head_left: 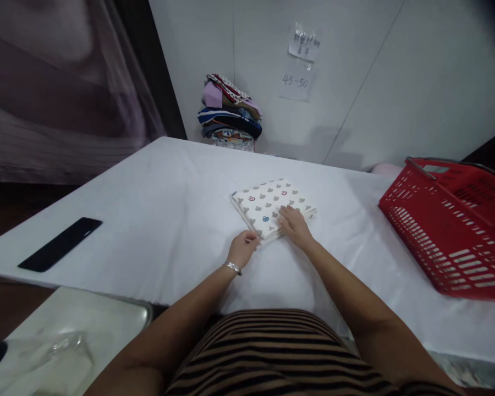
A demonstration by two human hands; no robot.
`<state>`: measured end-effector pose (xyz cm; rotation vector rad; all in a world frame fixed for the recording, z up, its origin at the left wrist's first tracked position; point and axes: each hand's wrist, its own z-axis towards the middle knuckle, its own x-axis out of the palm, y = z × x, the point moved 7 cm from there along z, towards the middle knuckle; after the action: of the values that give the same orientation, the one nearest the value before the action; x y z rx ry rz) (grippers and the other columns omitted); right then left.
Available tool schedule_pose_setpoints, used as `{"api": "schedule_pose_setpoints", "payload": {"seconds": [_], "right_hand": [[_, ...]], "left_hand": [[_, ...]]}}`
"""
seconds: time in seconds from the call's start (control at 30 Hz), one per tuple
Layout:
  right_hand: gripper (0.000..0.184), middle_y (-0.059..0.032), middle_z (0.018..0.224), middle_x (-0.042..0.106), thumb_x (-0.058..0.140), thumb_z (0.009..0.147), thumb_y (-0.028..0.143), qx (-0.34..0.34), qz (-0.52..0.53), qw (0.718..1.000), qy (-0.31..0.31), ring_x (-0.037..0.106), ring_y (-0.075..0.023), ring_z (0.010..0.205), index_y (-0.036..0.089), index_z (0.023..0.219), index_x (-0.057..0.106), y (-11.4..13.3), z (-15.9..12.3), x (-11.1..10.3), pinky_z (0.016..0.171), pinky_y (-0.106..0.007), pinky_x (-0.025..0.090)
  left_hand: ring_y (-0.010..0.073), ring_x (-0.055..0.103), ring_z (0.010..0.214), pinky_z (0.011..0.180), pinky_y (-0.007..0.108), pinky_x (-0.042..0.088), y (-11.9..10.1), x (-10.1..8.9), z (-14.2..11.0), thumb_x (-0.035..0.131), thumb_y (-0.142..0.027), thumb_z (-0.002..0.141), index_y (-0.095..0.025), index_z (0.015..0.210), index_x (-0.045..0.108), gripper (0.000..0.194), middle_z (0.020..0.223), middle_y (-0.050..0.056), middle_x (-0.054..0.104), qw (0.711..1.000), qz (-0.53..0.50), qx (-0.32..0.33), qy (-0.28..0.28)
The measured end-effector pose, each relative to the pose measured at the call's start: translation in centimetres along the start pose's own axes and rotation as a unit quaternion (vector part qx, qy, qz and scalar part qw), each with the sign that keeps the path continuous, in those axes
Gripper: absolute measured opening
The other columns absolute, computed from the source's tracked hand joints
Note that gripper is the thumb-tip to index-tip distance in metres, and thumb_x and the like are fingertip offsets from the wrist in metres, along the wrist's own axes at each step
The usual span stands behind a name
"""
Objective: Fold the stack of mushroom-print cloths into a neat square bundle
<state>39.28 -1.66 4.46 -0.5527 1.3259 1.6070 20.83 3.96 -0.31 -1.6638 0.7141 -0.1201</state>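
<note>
A folded white cloth (268,204) with small grey motifs and a few red and blue ones lies on the table, turned with one corner towards me. Whether it is a garment or a plain piece of fabric I cannot tell. My left hand (243,247), a silver bracelet at its wrist, is closed with thumb and fingers pinching the cloth's near corner. Flat on the cloth's right part rests my right hand (295,224), fingers stretched out and holding nothing.
The table (148,220) has a white cover. A red plastic basket (445,231) stands at its right end, a dark flat object (61,245) lies at the left. Folded clothes (231,113) are stacked beyond the back edge. Paper signs (296,80) hang on the wall.
</note>
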Motion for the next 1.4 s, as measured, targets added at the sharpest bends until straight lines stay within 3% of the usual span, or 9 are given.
{"api": "schedule_pose_setpoints", "payload": {"seconds": [0.07,0.17,0.27,0.33,0.47,0.77,1.0,1.13,1.4], "right_hand": [[0.027,-0.0094,0.111,0.062,0.044,0.087,0.03,0.011,0.049,0.998,-0.045,0.05,-0.0229,0.111,0.02,0.102,0.064,0.5,-0.9,-0.8,0.097,-0.039,0.035],[0.019,-0.0055,0.088,0.066,0.049,0.081,0.027,0.071,0.154,0.985,-0.033,0.059,-0.019,0.083,0.021,0.088,0.066,1.0,-2.9,0.7,0.079,-0.032,0.046],[0.019,-0.0007,0.07,0.062,0.052,0.075,0.029,0.18,0.291,0.94,0.0,0.054,-0.0133,0.054,0.019,0.086,0.065,0.7,-4.8,3.5,0.055,-0.027,0.046],[0.024,0.0018,0.063,0.058,0.053,0.071,0.029,0.219,0.354,0.909,0.008,0.047,-0.0108,0.045,0.018,0.089,0.065,0.8,-5.4,4.9,0.047,-0.025,0.042],[0.032,0.0034,0.063,0.057,0.054,0.067,0.029,0.225,0.408,0.885,-0.003,0.044,-0.0089,0.042,0.019,0.096,0.064,1.1,-5.1,5.5,0.045,-0.024,0.038],[0.025,0.0058,0.057,0.053,0.055,0.069,0.03,0.256,0.461,0.849,0.012,0.043,-0.0075,0.039,0.019,0.091,0.059,2.6,-4.8,6.1,0.038,-0.02,0.032],[0.029,0.0062,0.058,0.057,0.056,0.066,0.028,0.308,0.509,0.803,0.024,0.046,-0.0088,0.037,0.019,0.093,0.05,3.0,-4.9,6.7,0.033,-0.019,0.028],[0.03,0.0054,0.062,0.059,0.057,0.067,0.029,0.297,0.518,0.802,0.022,0.05,-0.0093,0.039,0.02,0.095,0.049,3.1,-4.7,6.7,0.033,-0.019,0.031],[0.026,0.0047,0.06,0.061,0.057,0.066,0.026,0.296,0.524,0.797,0.051,0.051,-0.009,0.039,0.02,0.089,0.048,3.3,-4.5,7.0,0.033,-0.018,0.032]], "left_hand": [[0.0094,0.056,0.061,0.058,0.023,0.044,-1.1,-0.2,-0.3,0.06,-0.031,0.072,-0.018,0.082,0.057,0.016,0.081,0.0,0.063,0.992,0.089,0.08,-0.036],[0.0097,0.054,0.063,0.064,0.025,0.044,-2.4,0.0,-0.7,0.061,-0.034,0.072,-0.02,0.087,0.056,0.021,0.09,0.0,0.06,0.968,0.171,0.168,-0.069],[0.0111,0.055,0.066,0.064,0.025,0.044,-2.5,0.5,-0.2,0.061,-0.034,0.073,-0.02,0.089,0.054,0.022,0.09,0.0,0.059,0.958,0.202,0.192,-0.067],[0.0116,0.055,0.067,0.063,0.025,0.043,-2.2,0.8,0.4,0.06,-0.03,0.074,-0.021,0.087,0.055,0.017,0.083,-0.001,0.06,0.962,0.197,0.18,-0.057],[0.0113,0.055,0.063,0.061,0.024,0.042,-1.8,0.8,0.9,0.057,-0.027,0.075,-0.021,0.083,0.056,0.01,0.075,-0.002,0.061,0.972,0.167,0.158,-0.045],[0.0104,0.056,0.06,0.06,0.024,0.045,-1.9,0.6,0.7,0.055,-0.026,0.075,-0.02,0.085,0.062,0.013,0.076,-0.002,0.065,0.976,0.127,0.172,-0.03],[0.0113,0.056,0.068,0.064,0.024,0.047,-3.7,-0.8,1.6,0.051,-0.025,0.08,-0.02,0.09,0.064,0.018,0.091,0.002,0.061,0.95,0.162,0.251,-0.095],[0.0103,0.055,0.066,0.065,0.025,0.049,-4.6,-1.0,2.8,0.051,-0.024,0.08,-0.019,0.096,0.064,0.022,0.102,0.004,0.058,0.938,0.195,0.268,-0.105],[0.0161,0.059,0.09,0.083,0.03,0.049,-4.9,-0.3,4.3,0.051,-0.025,0.08,-0.02,0.099,0.065,0.024,0.117,0.005,0.055,0.929,0.234,0.276,-0.075]]}}
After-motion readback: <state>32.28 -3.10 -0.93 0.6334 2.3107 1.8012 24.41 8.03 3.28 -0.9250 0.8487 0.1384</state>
